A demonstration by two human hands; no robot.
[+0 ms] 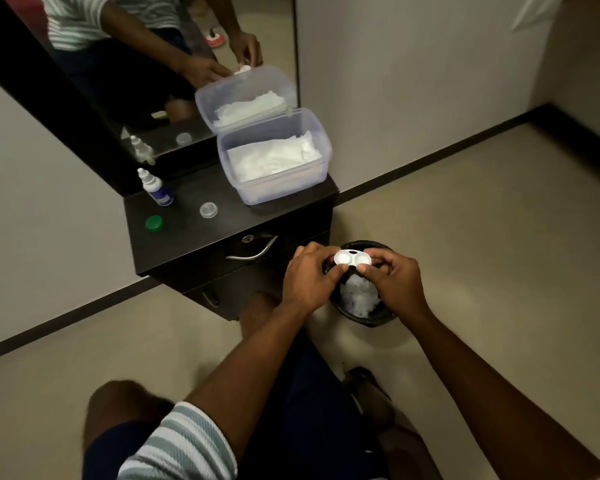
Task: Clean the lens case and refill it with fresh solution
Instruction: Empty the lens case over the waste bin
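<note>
A white two-well lens case (353, 259) is held level above a black waste bin (378, 318), both wells uncapped and facing up. My left hand (309, 277) pinches its left end and my right hand (397, 282) pinches its right end. On the dark cabinet top (187, 233) stand a solution bottle (156, 188) with a blue label and white nozzle, a green cap (154, 223) and a clear cap (208, 209).
A clear plastic box (274, 157) of white tissues sits at the cabinet's back right against a mirror (136, 81). Crumpled white tissues (357, 296) lie in the bin. The cabinet drawer has a metal handle (253, 252). My knees are below on the beige floor.
</note>
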